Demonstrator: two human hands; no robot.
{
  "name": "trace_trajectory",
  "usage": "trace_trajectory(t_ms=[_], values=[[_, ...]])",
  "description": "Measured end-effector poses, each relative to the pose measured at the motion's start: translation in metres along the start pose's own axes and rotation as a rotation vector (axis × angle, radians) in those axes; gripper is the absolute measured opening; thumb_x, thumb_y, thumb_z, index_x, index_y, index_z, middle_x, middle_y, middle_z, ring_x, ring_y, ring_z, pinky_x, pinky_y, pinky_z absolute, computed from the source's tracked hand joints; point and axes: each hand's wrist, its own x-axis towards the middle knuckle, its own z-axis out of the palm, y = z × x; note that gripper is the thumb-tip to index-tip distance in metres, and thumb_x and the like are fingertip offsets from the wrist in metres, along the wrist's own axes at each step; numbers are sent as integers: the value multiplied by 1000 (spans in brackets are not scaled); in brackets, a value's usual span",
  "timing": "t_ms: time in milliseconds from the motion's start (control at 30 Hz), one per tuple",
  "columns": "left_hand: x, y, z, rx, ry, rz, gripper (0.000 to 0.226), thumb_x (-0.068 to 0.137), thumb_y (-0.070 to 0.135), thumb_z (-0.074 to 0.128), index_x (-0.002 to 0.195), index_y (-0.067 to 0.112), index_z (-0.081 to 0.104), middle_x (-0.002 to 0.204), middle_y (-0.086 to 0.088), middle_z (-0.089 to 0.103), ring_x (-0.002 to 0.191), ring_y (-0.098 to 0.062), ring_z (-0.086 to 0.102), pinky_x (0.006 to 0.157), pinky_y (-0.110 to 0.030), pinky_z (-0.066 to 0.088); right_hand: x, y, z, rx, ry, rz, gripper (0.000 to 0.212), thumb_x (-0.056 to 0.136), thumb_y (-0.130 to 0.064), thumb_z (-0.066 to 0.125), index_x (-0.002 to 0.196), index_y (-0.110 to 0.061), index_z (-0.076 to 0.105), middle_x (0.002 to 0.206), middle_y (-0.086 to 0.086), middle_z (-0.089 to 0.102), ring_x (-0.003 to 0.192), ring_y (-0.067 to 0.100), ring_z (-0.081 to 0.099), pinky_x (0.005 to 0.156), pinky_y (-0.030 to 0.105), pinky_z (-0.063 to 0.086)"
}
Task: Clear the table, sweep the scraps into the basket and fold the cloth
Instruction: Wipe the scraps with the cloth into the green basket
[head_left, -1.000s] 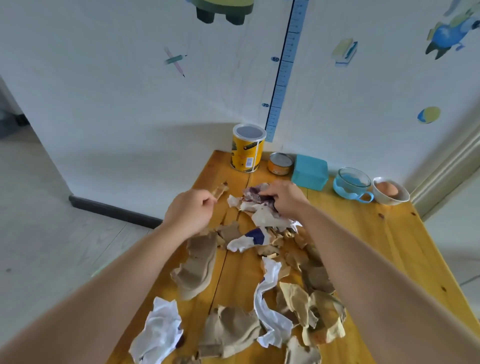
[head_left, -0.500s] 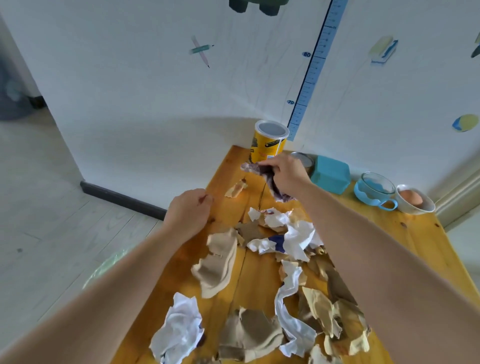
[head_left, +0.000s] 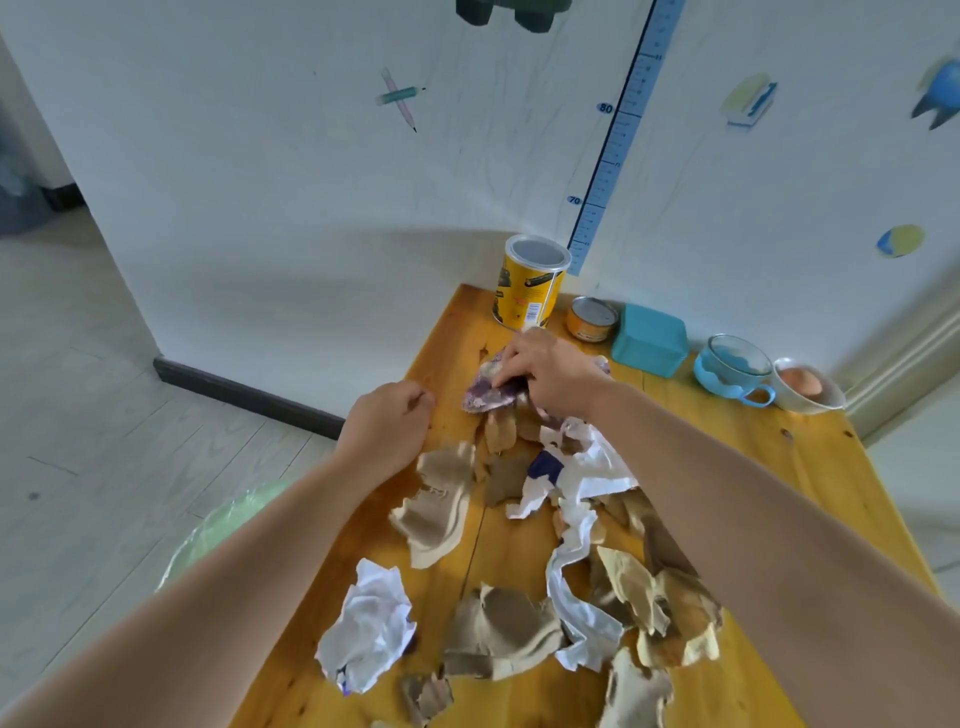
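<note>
Torn brown and white paper scraps (head_left: 519, 545) lie scattered over the wooden table (head_left: 810, 467). My right hand (head_left: 545, 374) presses a purplish cloth (head_left: 485, 397) flat on the table at the far end of the scrap pile, below the yellow can. My left hand (head_left: 387, 428) rests as a loose fist on the table's left edge, with nothing visible in it. A basket with a green liner (head_left: 223, 525) stands on the floor left of the table, partly hidden by my left forearm.
Along the far edge by the wall stand a yellow can (head_left: 530, 288), a small tin (head_left: 592, 318), a teal box (head_left: 649, 340), a blue cup (head_left: 732, 369) and a white bowl holding an egg (head_left: 805, 384). Pale floor lies to the left.
My right hand lifted the cloth up from the scraps toward the yellow can, then brought it down onto the table. The small brown scrap near the far left edge is now under the cloth.
</note>
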Motion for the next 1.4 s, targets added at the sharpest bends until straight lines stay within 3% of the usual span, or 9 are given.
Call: trace_trajectory(t_ms=[100, 167, 433, 533, 600, 667, 1000, 1167, 1400], values=[[-11, 3, -3, -14, 6, 40, 27, 97, 27, 38, 87, 14, 60, 72, -2, 59, 61, -12, 51, 52, -21, 33, -32, 8, -21, 106, 410, 181, 37, 84, 1, 42, 103, -12, 72, 106, 14, 64, 104, 31, 51, 89, 40, 43], [-20, 8, -5, -34, 13, 63, 27, 97, 26, 39, 87, 13, 61, 70, -1, 57, 62, -13, 51, 52, -21, 33, -63, 18, -34, 139, 523, 399, 42, 85, 2, 38, 106, -13, 71, 109, 15, 63, 106, 32, 52, 87, 36, 42], [-56, 53, 15, -24, -10, 223, 31, 97, 24, 37, 107, 14, 64, 89, 0, 68, 71, -12, 57, 57, -20, 41, -188, 45, -15, 337, 437, 1111, 40, 76, 1, 43, 94, -19, 72, 87, 12, 70, 79, 32, 64, 64, 32, 53], [-65, 56, 22, -22, -5, 244, 31, 97, 23, 37, 107, 13, 64, 102, -3, 68, 84, -12, 57, 62, -18, 41, -212, 41, 10, 295, 367, 1253, 40, 82, -4, 43, 107, -23, 69, 103, 12, 66, 92, 32, 59, 80, 37, 51], [-67, 55, 24, -19, 14, 254, 30, 97, 22, 37, 108, 13, 64, 107, -2, 67, 88, -12, 58, 61, -20, 41, -217, 36, 24, 279, 354, 1259, 49, 84, -4, 40, 118, -29, 63, 122, 12, 59, 112, 34, 51, 97, 40, 39], [-68, 54, 22, -20, 34, 254, 30, 97, 23, 37, 109, 14, 64, 108, -1, 67, 84, -11, 57, 62, -18, 38, -214, 30, 32, 255, 384, 1222, 51, 84, -4, 39, 124, -28, 59, 130, 12, 50, 120, 35, 42, 99, 39, 33], [-53, 25, 2, 35, 153, 208, 32, 97, 26, 37, 105, 12, 65, 106, -4, 67, 89, -11, 54, 74, -22, 41, -156, 30, 36, 208, 306, 1016, 51, 89, -6, 36, 131, -33, 51, 131, 10, 44, 121, 32, 36, 94, 41, 40], [-38, 7, -3, 79, 149, 28, 43, 98, 34, 30, 116, 8, 59, 114, -11, 63, 106, -25, 56, 82, -31, 43, -133, 34, 36, 198, 253, 952, 55, 89, -2, 37, 132, -34, 49, 132, 8, 44, 121, 31, 36, 96, 41, 40], [-33, 1, 2, 17, 102, -30, 47, 98, 39, 26, 127, 10, 49, 127, -11, 56, 115, -25, 52, 91, -35, 43, -113, 27, 39, 144, 223, 849, 54, 89, -1, 39, 133, -32, 49, 129, 9, 44, 120, 31, 37, 97, 40, 40]])
